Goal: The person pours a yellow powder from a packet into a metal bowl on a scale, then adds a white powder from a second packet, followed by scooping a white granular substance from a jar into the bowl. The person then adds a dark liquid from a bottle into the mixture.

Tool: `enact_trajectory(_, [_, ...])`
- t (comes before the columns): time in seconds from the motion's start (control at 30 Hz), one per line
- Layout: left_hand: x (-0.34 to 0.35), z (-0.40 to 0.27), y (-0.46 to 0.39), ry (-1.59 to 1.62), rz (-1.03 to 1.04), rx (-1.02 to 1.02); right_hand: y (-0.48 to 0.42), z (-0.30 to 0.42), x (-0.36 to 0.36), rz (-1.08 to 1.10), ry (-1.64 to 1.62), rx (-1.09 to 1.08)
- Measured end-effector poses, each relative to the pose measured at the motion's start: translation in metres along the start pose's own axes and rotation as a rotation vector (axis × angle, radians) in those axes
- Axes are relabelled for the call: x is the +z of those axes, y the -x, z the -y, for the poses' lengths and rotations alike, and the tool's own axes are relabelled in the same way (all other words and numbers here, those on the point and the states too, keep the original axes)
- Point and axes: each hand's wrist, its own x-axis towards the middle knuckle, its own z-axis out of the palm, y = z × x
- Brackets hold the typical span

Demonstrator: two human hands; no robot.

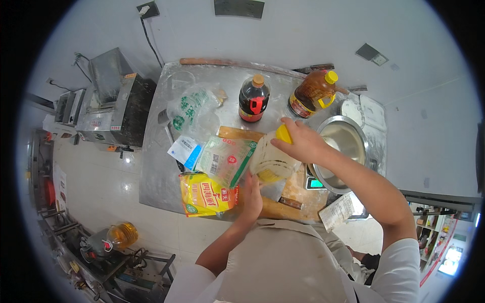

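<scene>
A translucent plastic jug (273, 161) with a yellow cap is tilted above the worktop in front of me. My right hand (303, 142) grips it at the top, around the cap. Against its lower left side rests my left hand (253, 199), its fingers partly hidden by the jug. A clear plastic packet (223, 157) with a green edge lies just left of the jug. Below that is a yellow seasoning bag (206, 197), close to my left wrist. Right of my hands, a steel bowl (352, 140) sits on a digital scale (315, 183) with a lit green display; my right forearm covers part of the bowl.
A dark sauce bottle (254, 100) and a brown jug with a yellow cap (311, 92) stand farther back. Plastic bags (193, 106) and a blue-white packet (185, 151) lie left. A wooden board (303, 208) and a cleaver handle (291, 203) are near the front edge.
</scene>
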Motion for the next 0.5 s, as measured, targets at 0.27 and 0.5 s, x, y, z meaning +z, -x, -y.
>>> enact_trajectory(0.27, [-0.042, -0.001, 0.032, -0.059, 0.223, -0.274, -0.104, -0.078, 0.029, -0.414, 0.276, -0.052])
enact_trajectory(0.5, [-0.043, 0.005, 0.032, -0.052, 0.268, -0.432, -0.147, -0.09, 0.06, -0.486, 0.278, -0.05])
